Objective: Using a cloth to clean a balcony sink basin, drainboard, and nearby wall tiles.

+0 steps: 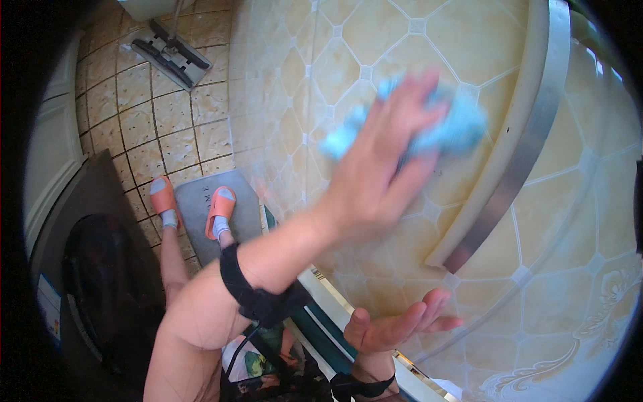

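My left hand [382,156] reaches up and to the right, blurred, back of the hand towards me. Bunched under its palm and fingers is a light blue cloth [452,125], held against a beige tiled wall [346,55]. Part of the cloth is hidden by the fingers. Lower down, my right hand [402,324] holds nothing; its fingers are spread and partly curled, palm turned upward. It hovers near a pale, gold-trimmed edge [331,291]. Black straps circle both of my arms.
A long pale bar with a metallic strip [527,145] runs along the wall at right. A flat mop head [171,55] lies on the floor tiles by a pale container [150,7]. My slippered feet are at a grey mat [241,201]. A dark, round-doored appliance [100,191] stands left.
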Motion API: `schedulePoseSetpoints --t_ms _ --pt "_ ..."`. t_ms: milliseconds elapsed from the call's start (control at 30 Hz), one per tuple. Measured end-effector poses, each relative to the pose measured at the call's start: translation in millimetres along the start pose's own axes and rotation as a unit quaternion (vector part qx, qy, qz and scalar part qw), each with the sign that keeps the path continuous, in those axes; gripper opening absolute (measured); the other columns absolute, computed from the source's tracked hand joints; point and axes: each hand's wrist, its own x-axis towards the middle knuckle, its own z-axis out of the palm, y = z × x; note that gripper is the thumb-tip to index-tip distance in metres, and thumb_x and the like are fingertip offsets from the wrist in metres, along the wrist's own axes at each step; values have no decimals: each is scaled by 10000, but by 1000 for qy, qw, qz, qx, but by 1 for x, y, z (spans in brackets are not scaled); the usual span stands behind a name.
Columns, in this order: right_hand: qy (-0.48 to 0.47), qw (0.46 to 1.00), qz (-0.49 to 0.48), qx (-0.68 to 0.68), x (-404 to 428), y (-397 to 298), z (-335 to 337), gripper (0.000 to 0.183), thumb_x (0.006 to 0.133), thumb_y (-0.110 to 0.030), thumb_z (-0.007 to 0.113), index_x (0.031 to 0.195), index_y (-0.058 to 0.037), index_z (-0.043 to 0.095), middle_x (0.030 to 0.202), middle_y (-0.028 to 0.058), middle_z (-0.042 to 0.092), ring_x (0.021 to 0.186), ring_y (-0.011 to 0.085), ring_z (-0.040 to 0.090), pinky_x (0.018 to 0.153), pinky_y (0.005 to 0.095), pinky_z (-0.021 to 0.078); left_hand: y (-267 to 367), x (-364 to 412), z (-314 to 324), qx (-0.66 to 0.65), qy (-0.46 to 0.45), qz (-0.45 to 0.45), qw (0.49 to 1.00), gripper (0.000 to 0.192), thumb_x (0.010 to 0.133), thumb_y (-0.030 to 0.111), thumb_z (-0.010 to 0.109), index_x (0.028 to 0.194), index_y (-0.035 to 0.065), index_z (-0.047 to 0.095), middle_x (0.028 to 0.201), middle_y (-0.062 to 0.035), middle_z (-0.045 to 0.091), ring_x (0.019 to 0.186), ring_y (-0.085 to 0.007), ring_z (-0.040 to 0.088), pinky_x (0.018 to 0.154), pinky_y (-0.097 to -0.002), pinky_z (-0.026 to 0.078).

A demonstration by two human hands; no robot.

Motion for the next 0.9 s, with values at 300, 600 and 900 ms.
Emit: schedulePoseSetpoints --t_ms 300,600,900 --pt "-5 997 -82 8 -8 8 -6 647 923 -415 385 1422 -31 235 1460 178 288 1369 357 232 1098 565 -46 46 -160 -6 53 -273 -119 953 524 842 211 585 1345 180 441 1467 -136 299 1327 -379 298 1033 -540 253" --pt "-60 954 13 292 -14 -4 3 506 863 -238 605 1310 -70 438 1359 176 415 1285 374 358 1055 494 281 -11 -19 -14 106 12 -80 991 568 912 289 461 1413 68 309 1505 -202 148 1387 -389 145 1099 -540 116" --pt "-55 944 -9 325 -15 -3 1 437 883 -192 545 1272 -11 466 1324 219 454 1247 408 407 1041 504 302 46 -180 -13 151 -316 -98 931 475 853 315 568 1255 72 492 1384 -202 365 1283 -403 329 1033 -553 250"
